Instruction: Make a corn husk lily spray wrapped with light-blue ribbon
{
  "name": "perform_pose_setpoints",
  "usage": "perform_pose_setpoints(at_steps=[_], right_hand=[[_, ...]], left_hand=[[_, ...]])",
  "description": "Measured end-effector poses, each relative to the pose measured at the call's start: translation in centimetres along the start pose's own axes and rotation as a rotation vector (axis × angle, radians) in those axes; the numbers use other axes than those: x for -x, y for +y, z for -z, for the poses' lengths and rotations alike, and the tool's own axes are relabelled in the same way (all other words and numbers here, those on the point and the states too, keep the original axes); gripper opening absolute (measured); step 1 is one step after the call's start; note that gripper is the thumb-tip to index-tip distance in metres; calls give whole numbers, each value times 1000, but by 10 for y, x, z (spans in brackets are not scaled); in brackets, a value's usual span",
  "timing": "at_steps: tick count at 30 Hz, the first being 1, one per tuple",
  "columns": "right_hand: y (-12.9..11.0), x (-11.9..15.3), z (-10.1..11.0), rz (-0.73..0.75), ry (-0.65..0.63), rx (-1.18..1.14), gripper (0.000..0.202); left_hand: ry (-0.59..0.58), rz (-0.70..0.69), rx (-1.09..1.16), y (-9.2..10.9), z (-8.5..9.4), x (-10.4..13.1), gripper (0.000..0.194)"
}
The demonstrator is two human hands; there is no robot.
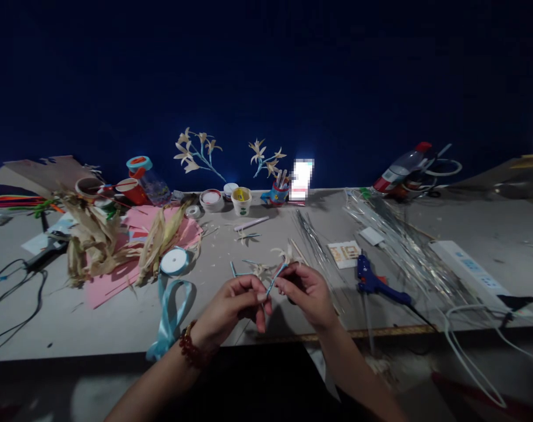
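Note:
Between my two hands is a corn-husk flower (288, 253) with pale petals and a stem wrapped in light blue tape. My left hand (244, 299) pinches the stem's lower part between thumb and fingers. Higher up, just under the petals, my right hand (305, 288) closes on the same stem, which tilts up to the right. Behind my left hand, another pale husk flower (261, 270) with a blue stem lies on the table. A small flower piece (246, 235) rests farther back. Left of my hands sits a roll of light blue ribbon (174, 261), its loose end trailing forward.
Dried corn husks (95, 240) lie over pink paper (112, 287) at left. A blue glue gun (378, 281), thin wires (313, 234) and a white power strip (468, 272) are at right. Finished flower branches (200, 153) stand behind small tubs (241, 202). A ruler (358, 334) lines the front edge.

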State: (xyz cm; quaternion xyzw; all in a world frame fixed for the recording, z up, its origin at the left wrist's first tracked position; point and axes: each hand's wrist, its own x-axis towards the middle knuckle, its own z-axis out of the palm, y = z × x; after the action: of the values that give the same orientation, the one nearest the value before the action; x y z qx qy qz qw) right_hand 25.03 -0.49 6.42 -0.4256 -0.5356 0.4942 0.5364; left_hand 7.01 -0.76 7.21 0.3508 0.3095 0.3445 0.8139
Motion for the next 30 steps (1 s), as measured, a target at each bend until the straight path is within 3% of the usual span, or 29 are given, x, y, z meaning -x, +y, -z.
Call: perform_pose_setpoints(at_steps=[14, 30], right_hand=[[0, 0, 0, -25, 0, 6, 18], [2, 0, -3, 4, 36, -14, 14]], left_hand=[[-55, 73, 87, -2, 3, -4, 13], [25, -64, -27, -1, -5, 1, 16]])
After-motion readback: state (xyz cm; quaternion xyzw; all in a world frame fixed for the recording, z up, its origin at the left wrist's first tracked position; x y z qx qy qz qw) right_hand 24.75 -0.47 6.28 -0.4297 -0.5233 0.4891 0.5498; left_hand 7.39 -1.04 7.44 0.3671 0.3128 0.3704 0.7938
